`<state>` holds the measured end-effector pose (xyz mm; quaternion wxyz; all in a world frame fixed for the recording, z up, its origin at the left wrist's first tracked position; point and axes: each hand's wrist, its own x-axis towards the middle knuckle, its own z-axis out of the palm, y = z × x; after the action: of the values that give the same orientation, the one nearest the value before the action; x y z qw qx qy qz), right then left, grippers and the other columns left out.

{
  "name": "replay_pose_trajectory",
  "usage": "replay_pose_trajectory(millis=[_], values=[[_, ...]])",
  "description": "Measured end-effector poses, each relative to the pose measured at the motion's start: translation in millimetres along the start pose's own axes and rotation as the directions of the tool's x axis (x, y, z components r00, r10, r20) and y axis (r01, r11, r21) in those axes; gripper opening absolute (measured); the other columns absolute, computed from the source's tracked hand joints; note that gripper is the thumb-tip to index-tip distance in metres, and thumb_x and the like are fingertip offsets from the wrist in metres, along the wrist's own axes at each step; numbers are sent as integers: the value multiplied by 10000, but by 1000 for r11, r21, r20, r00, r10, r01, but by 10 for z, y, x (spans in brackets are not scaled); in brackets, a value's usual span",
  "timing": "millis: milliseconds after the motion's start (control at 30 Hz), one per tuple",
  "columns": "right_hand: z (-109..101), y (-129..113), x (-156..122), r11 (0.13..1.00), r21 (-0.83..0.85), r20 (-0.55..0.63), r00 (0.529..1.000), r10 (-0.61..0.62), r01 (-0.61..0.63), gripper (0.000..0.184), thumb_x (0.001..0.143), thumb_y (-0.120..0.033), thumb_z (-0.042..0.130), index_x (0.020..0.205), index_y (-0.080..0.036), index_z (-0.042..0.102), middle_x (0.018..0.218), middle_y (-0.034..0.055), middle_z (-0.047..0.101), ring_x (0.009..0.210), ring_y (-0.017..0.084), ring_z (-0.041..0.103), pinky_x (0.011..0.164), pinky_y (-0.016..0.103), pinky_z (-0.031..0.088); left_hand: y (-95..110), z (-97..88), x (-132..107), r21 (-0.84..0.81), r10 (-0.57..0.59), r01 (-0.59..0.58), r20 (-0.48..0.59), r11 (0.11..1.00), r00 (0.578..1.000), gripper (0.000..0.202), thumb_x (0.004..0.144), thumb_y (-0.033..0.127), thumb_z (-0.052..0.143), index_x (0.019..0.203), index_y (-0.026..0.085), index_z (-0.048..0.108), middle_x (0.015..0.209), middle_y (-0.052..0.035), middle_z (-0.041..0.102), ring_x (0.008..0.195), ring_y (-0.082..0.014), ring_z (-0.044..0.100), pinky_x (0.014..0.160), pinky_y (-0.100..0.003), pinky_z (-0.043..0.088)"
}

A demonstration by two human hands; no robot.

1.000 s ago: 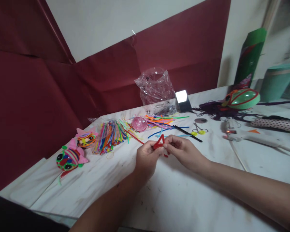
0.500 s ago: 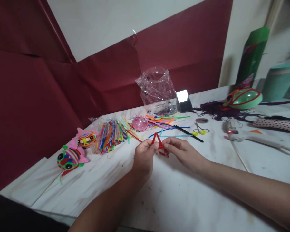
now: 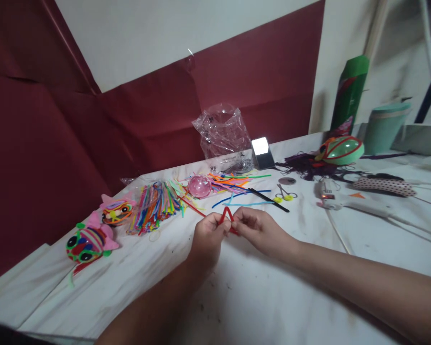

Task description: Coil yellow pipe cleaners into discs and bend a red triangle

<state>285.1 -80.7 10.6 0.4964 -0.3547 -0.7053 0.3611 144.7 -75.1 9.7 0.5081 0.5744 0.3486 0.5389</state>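
Observation:
Both my hands meet over the middle of the white table point(image 3: 258, 297), pinching a red pipe cleaner point(image 3: 227, 212) bent into a peak. My left hand point(image 3: 207, 235) is closed on its left leg. My right hand point(image 3: 255, 227) is closed on its right leg, fingers curled. Behind the hands lie loose coloured pipe cleaners point(image 3: 233, 184) and a bundle of them point(image 3: 156, 203) in clear wrap. A pink transparent ball point(image 3: 199, 186) sits between these.
Two striped pipe-cleaner figures point(image 3: 88, 242) point(image 3: 117, 211) lie at the left. Small scissors point(image 3: 283, 194), a black stick point(image 3: 269, 199), a glue gun point(image 3: 339, 203), a green half-shell point(image 3: 341, 149), a clear bag point(image 3: 222, 129), a green bottle point(image 3: 348, 96) and a teal pot point(image 3: 384, 127) stand behind and right.
The red peak has become narrower and lower between my fingers. My view has shifted, so the table things sit a little further left and lower in the frame.

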Motion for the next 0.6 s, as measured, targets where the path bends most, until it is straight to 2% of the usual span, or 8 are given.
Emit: replay_pose_trajectory(millis=[167,267,433,600], values=[[3,-17,5,999,-51,11,1000,12,-12,170,777,-268,459,635,-178,487,591,-20,481,570,115,450,534,230,365,64,28,-23,74,58,-55,-33,996,998,81,658,194,587,615,145,540,526,32,494,531,-87,441,556,-209,353],[7,-38,-10,996,-85,6,999,-42,42,154,774,-240,462,644,-174,510,637,0,533,623,127,489,581,238,384,49,42,-33,16,17,-16,-37,1000,999,114,639,213,598,591,142,523,514,35,480,510,-78,415,534,-204,330],[4,-34,-14,1000,13,11,1000,1,-1,156,767,-209,457,618,-178,489,617,2,577,611,129,522,597,242,397,-31,36,-17,-83,-79,78,-14,994,997,151,651,252,613,606,138,525,502,33,482,489,-73,416,535,-207,330],[-15,47,29,997,53,7,999,52,-52,126,743,-202,463,626,-173,499,607,-17,546,594,117,490,586,234,380,21,10,32,-94,-42,41,-12,995,999,215,720,320,541,609,135,542,537,8,504,535,-99,443,556,-224,351]])
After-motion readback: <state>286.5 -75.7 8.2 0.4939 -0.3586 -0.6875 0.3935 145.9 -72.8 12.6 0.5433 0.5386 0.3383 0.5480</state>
